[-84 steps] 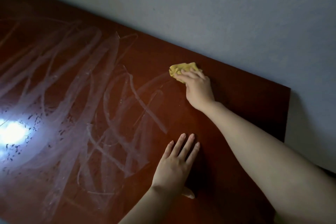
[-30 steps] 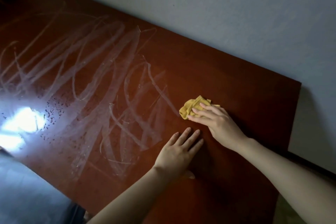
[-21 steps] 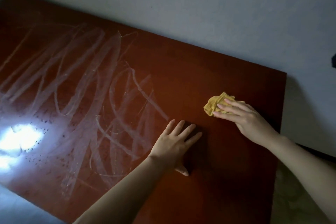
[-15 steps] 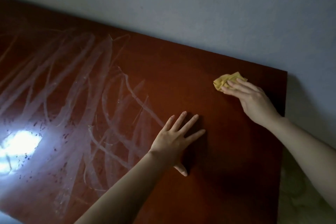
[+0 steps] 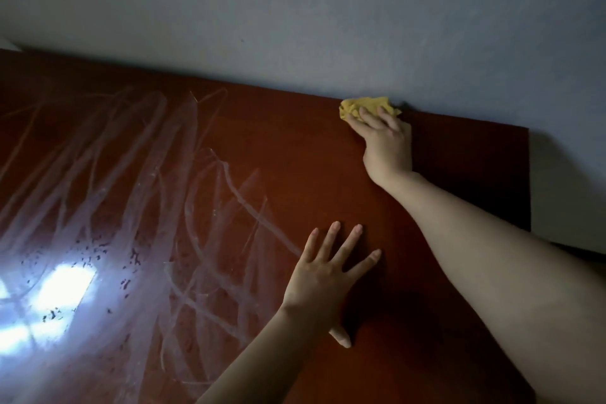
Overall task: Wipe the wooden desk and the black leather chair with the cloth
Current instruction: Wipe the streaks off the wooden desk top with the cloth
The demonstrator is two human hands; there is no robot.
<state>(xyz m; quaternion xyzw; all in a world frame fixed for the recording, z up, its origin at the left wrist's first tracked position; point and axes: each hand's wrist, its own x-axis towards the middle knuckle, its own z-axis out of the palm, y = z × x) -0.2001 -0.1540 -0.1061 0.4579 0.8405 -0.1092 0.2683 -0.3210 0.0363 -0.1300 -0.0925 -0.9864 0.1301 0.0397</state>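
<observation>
The reddish-brown wooden desk point(image 5: 295, 154) fills most of the view and carries pale wet wipe streaks over its left half. A crumpled yellow cloth point(image 5: 355, 105) lies at the desk's far edge, against the wall. My right hand point(image 5: 383, 138) presses down on the cloth with its fingers laid over it, arm stretched far forward. Nearer to me, my left hand point(image 5: 324, 279) rests flat on the desk with fingers spread. The black leather chair is not in view.
A grey-blue wall point(image 5: 328, 16) runs right behind the desk's far edge. The desk's right edge point(image 5: 528, 180) drops off, with a strip of wall and floor beyond it. A bright light reflection point(image 5: 62, 285) glares on the wet patch at the left.
My right hand has slid the cloth from the middle of the desk's right part out to the far edge by the wall. My left hand has stayed flat in about the same place.
</observation>
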